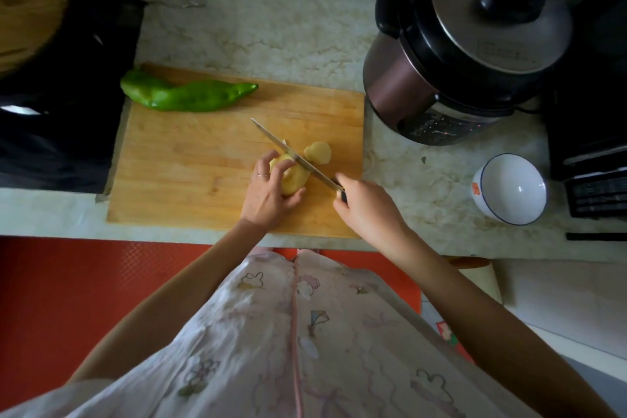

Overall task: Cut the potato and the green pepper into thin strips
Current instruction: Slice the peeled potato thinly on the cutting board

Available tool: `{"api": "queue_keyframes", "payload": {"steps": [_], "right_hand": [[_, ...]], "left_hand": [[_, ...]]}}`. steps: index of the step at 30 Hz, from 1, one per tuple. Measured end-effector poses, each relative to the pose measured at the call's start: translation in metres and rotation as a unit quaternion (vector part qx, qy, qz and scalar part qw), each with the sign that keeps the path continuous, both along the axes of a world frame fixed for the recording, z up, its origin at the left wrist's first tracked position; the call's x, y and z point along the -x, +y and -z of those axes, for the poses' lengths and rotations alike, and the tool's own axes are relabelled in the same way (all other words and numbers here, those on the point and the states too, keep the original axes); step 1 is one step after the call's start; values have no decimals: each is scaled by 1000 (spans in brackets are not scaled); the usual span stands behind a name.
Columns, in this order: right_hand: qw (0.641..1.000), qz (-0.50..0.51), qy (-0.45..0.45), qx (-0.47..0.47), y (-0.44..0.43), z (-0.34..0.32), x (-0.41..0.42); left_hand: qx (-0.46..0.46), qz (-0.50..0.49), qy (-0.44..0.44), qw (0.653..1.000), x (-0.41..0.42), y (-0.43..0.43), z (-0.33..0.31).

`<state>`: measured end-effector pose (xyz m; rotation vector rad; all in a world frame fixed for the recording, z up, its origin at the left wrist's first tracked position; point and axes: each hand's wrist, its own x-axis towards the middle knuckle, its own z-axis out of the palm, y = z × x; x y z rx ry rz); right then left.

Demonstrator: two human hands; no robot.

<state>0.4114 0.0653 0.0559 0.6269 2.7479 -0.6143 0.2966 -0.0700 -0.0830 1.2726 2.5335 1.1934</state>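
Head camera looks down on a wooden cutting board lying on a pale marbled surface. On the board's right half, toward its near edge, sits the peeled yellow potato. The left grip (a bare hand, with a thin ring on one finger) holds it, fingers curled over the top and thumb against the near side.

The right grip, at the board's near right corner, is wrapped round the dark handle of a knife. The blade runs slantwise from there toward the board's middle, crossing the potato's far end just beyond the left fingertips. How deep the edge sits in the potato cannot be told.

A small cut-off potato piece lies on the board just beyond the blade, near the right edge.

The green pepper lies whole along the board's far left edge, its thick end overhanging the corner, well apart from the potato and both grips.

Off the board's far right corner stands a pressure cooker with a black-rimmed lid. Right of the board, on the surface, is a white bowl with a blue rim. Left of the board is a black stovetop.
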Motion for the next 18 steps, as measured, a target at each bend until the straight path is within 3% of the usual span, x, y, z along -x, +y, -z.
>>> {"api": "queue_keyframes", "payload": {"steps": [4, 9, 18], "right_hand": [[1000, -12, 4, -8, -2, 6, 15], [1000, -3, -6, -3, 4, 6, -14], [1000, -25, 3, -14, 4, 17, 6]], "left_hand": [[12, -10, -42, 999, -1, -1, 0], [19, 6, -45, 999, 2, -1, -3], [-9, -15, -65, 998, 2, 2, -5]]}}
